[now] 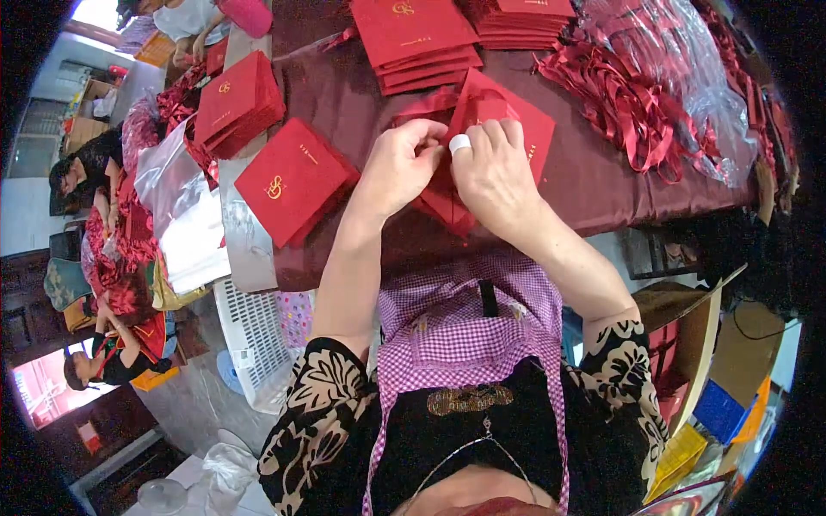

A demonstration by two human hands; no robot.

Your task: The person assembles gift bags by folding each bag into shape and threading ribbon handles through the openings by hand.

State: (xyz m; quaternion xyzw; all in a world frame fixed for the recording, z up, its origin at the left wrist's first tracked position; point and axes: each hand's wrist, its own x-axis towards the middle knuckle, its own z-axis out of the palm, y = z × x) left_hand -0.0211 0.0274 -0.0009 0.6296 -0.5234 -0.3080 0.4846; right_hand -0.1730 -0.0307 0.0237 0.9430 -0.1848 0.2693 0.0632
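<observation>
A red flat paper bag (535, 131) with gold print lies tilted on the cloth-covered table under my hands. A red ribbon (428, 105) loops above my fingers across the bag. My left hand (401, 168) is closed in a pinch on the ribbon at the bag's left side. Close beside it, my right hand (497, 176) is closed with curled fingers over the bag, pinching the ribbon; a white wrap circles one finger. The fingertips nearly meet, and the exact spot they grip is partly hidden. A stack of red bags (295, 182) sits left of my left hand.
More red bag stacks stand at the far middle (417, 43) and far left (239, 105). Loose red ribbons (624, 112) and clear plastic (705, 95) lie at right. A white plastic crate (251, 335) is below the table's left edge; an open cardboard box (701, 344) stands right. Other people work at left.
</observation>
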